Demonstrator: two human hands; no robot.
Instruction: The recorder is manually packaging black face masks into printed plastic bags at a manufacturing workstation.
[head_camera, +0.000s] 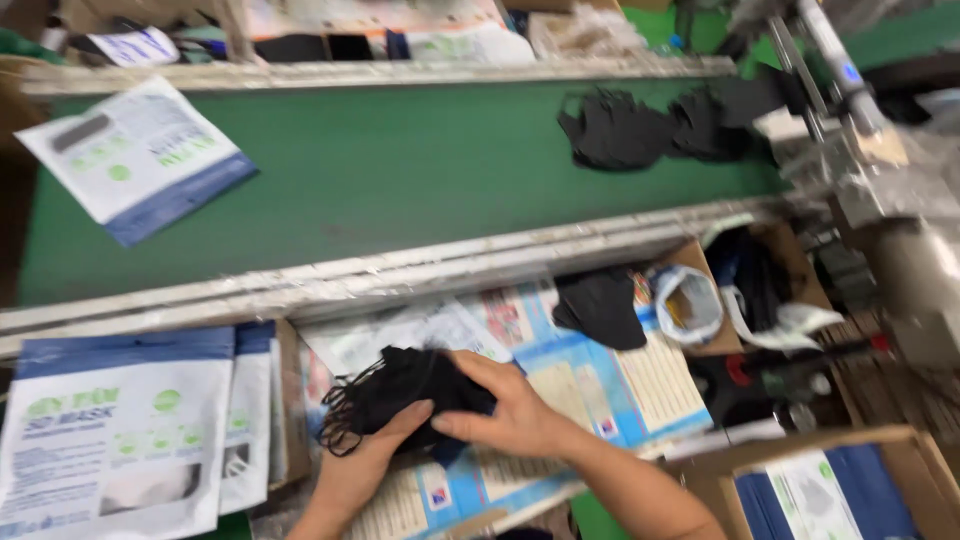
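Observation:
My left hand (362, 462) and my right hand (508, 410) both grip a stack of black face masks (405, 392) just above the near work surface, ear loops hanging off its left side. The left hand holds the stack from below, the right hand presses on its right end. Under them lie flat printed sheets in white and blue (590, 375). A single black mask (600, 305) lies a little further right.
A green conveyor belt (400, 170) runs across, carrying a white and blue pouch (135, 155) at left and a pile of black masks (650, 128) at right. Stacked pouches (120, 430) lie at near left. Cardboard boxes (830, 480) and machine parts (850, 110) crowd the right.

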